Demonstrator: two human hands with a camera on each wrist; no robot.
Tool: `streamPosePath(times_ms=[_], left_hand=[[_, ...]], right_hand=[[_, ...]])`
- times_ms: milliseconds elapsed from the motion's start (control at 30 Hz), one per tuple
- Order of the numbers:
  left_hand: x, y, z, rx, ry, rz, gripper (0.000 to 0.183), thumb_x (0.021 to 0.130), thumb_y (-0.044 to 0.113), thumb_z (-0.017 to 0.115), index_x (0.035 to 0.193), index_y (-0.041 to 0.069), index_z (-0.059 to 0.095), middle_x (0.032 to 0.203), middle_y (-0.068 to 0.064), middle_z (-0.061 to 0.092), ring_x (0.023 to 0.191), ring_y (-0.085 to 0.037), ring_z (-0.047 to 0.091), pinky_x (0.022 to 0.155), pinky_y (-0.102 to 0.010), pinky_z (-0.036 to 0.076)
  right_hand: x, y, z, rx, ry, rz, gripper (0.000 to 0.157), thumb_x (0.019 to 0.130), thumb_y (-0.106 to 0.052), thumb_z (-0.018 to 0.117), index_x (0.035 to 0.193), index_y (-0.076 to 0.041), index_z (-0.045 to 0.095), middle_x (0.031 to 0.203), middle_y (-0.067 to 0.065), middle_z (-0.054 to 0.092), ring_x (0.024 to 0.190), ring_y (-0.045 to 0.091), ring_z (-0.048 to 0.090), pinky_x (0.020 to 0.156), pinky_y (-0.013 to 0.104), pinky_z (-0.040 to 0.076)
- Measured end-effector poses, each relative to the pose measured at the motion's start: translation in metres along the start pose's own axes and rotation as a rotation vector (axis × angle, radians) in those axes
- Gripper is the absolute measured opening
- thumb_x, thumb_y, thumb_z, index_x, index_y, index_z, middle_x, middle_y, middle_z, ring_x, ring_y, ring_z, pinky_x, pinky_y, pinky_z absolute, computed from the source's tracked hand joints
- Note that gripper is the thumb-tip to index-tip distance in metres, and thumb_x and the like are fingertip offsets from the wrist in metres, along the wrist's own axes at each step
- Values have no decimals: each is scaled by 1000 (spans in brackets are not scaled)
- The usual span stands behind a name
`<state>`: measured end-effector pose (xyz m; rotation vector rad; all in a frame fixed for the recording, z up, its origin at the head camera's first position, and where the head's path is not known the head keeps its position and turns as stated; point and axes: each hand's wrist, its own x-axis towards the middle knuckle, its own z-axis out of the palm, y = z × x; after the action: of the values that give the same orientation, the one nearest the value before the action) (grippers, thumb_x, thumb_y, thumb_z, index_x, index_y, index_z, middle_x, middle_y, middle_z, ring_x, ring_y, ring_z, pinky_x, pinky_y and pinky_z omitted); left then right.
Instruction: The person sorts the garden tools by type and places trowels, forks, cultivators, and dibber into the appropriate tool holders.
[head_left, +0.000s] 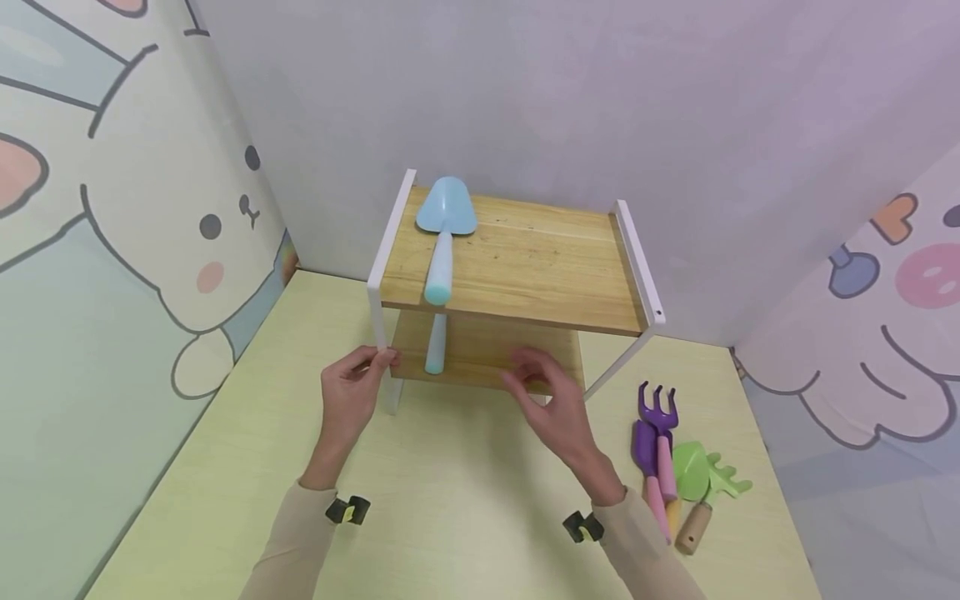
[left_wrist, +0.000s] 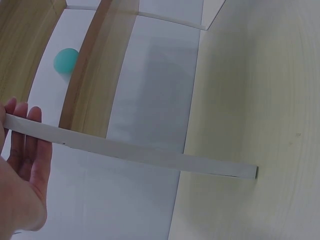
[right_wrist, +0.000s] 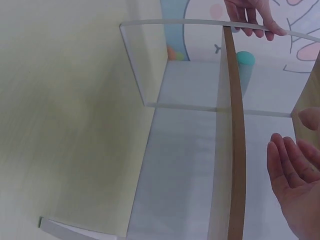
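Note:
A two-tier shelf rack [head_left: 540, 258] with wooden boards and white side frames stands on the table. My left hand [head_left: 352, 387] grips the white front post [left_wrist: 125, 149] on its left side, fingers behind it in the left wrist view. My right hand [head_left: 555, 408] is in front of the lower board [head_left: 487, 350], its fingers loosely bent with nothing between them. A light blue trowel [head_left: 447, 217] lies on the top board, handle toward me. On the lower board, a similar blue handle with a teal end [right_wrist: 245, 59] pokes out; the rest is hidden under the top board.
On the table to the right of the rack lie garden hand tools: a purple fork [head_left: 658, 412], a purple trowel [head_left: 643, 448], a green trowel [head_left: 690, 471] and a green rake [head_left: 726, 482]. A cloth backdrop [head_left: 525, 100] with cartoon figures surrounds the table.

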<state>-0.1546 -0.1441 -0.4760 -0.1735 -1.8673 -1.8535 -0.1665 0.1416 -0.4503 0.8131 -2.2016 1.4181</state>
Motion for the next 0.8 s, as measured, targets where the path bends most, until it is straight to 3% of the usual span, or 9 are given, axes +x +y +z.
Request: streamPosePath(times_ms=[167,300,500,800], left_hand=[[-1,-1,-1,12,0,6,10,97,-3,68,95,-12,73,88,-13,77,81,-7,73,78,-21,58],[-1,-1,0,19,5,12,9,97,-4,68,94,-11,74,88,-22,75,79,-7,72,78,-21,58],[-1,-1,1,6,13,5,7,95,-7,68,93,-11,74,88,-30,72,79,-7,72,77,-19,58],[-1,-1,2,1,10,-3,8,95,-7,68,94,-12,74,88,-28,72,79,-7,73,76,-18,57]], right_hand=[[-3,-17,-12,12,17,-10,33,82,17,76,113,11,66,101,25,70,82,30,69,74,50,59],[-4,-26,-22,16,24,-17,32,81,19,75,112,13,65,101,23,70,82,27,68,75,41,61],[-8,-24,-32,26,28,-45,33,79,22,73,110,14,65,100,26,69,82,23,68,77,27,59],[-19,-16,-43,35,48,-125,37,75,23,72,110,14,66,99,23,70,82,21,67,77,27,58]])
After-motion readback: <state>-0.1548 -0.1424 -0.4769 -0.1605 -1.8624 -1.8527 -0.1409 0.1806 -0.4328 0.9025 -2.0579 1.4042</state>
